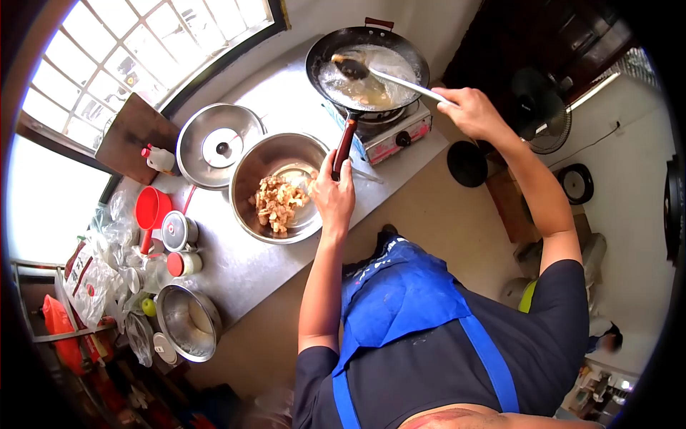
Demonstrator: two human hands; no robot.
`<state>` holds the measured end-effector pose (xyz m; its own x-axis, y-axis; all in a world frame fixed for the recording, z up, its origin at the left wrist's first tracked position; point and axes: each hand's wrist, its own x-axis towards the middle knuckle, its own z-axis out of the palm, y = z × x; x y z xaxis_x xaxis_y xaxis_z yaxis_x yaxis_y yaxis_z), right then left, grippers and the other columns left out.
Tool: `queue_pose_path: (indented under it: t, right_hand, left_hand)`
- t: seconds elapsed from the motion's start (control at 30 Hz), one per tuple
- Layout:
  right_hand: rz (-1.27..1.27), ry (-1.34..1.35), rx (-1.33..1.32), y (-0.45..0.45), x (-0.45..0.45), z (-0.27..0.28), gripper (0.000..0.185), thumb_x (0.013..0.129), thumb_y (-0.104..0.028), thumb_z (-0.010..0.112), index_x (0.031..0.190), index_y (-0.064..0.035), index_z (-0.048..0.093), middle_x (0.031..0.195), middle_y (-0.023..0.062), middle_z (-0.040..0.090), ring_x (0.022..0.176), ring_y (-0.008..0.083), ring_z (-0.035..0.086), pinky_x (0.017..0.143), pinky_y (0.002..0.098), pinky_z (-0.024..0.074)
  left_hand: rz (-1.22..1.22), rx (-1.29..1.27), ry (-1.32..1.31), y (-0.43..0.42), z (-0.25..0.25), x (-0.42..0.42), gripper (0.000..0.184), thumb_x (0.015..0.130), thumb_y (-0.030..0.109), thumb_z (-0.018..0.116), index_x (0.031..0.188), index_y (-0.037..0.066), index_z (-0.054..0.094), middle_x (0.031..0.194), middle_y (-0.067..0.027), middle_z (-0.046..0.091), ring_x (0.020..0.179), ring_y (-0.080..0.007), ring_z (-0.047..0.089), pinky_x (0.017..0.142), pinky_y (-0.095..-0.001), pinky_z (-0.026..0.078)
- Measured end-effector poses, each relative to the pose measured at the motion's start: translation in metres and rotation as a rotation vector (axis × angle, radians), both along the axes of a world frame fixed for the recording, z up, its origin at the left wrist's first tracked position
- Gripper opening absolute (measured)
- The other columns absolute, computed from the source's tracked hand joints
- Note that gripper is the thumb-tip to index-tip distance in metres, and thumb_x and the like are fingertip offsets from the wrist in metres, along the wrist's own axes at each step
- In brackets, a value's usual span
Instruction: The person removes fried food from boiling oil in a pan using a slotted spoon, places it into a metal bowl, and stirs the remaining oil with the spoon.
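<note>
My left hand [334, 194] is wrapped round the dark wooden handle [344, 149] of a black wok [318, 53]. The wok sits on a portable gas stove [400, 138] and holds bubbling, pale liquid. With my right hand [468, 111] I grip the light handle of a ladle [411, 84]; its dark bowl is over the liquid, with some brownish food at it. Just left of my left hand, a large steel bowl [246, 161] holds light-brown food pieces [277, 204]. Whether the ladle bowl touches the liquid, I cannot tell.
Beside the window stand a steel basin [191, 136], a cutting board [132, 139] and a small bottle [158, 159]. A red dipper [151, 207], jars [184, 264], plastic bags and another steel bowl [166, 314] crowd the counter's left end. A fan [547, 121] stands at the right.
</note>
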<state>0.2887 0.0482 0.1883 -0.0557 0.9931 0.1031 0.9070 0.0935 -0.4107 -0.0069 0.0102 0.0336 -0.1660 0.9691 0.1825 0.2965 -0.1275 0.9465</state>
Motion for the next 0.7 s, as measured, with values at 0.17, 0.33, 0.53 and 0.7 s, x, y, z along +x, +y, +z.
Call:
queue_pose_path:
  t: [0.17, 0.33, 0.53, 0.7]
  right_hand:
    - [-0.117, -0.02, 0.064, 0.013, 0.035, 0.008, 0.039, 0.098, -0.026, 0.064, 0.133, -0.0087, 0.069, 0.092, 0.0171, 0.074, 0.088, 0.0317, 0.072, 0.083, 0.0396, 0.0534]
    - [-0.179, 0.002, 0.052, 0.04, 0.065, -0.016, 0.039, 0.099, -0.027, 0.065, 0.132, -0.0073, 0.069, 0.097, 0.015, 0.075, 0.092, 0.0292, 0.071, 0.085, 0.0388, 0.0535]
    - [-0.183, 0.172, 0.016, 0.058, 0.093, -0.048, 0.037, 0.1, -0.025, 0.065, 0.129, -0.0035, 0.071, 0.086, 0.0108, 0.073, 0.077, 0.0194, 0.068, 0.072, 0.0344, 0.0523]
    - [-0.339, 0.537, -0.324, 0.055, 0.094, -0.041, 0.034, 0.103, -0.022, 0.061, 0.129, -0.002, 0.07, 0.07, 0.0002, 0.055, 0.051, 0.0069, 0.04, 0.047, 0.0265, 0.031]
  left_hand:
    - [-0.011, -0.02, 0.013, 0.002, -0.004, 0.001, 0.041, 0.098, 0.022, 0.07, 0.133, 0.001, 0.068, 0.096, -0.022, 0.076, 0.078, -0.0255, 0.073, 0.074, -0.037, 0.056]
    - [-0.002, -0.027, 0.007, 0.002, -0.005, 0.001, 0.041, 0.098, 0.022, 0.07, 0.132, 0.001, 0.068, 0.096, -0.0211, 0.076, 0.077, -0.0252, 0.072, 0.074, -0.0372, 0.056]
    - [-0.001, -0.058, 0.009, 0.002, -0.004, 0.0, 0.041, 0.097, 0.023, 0.071, 0.132, 0.002, 0.069, 0.099, -0.0213, 0.076, 0.076, -0.0257, 0.072, 0.073, -0.0367, 0.056]
    - [0.001, -0.063, 0.013, 0.004, -0.007, 0.0, 0.041, 0.097, 0.024, 0.071, 0.132, 0.002, 0.068, 0.1, -0.0214, 0.076, 0.079, -0.026, 0.072, 0.074, -0.0365, 0.056]
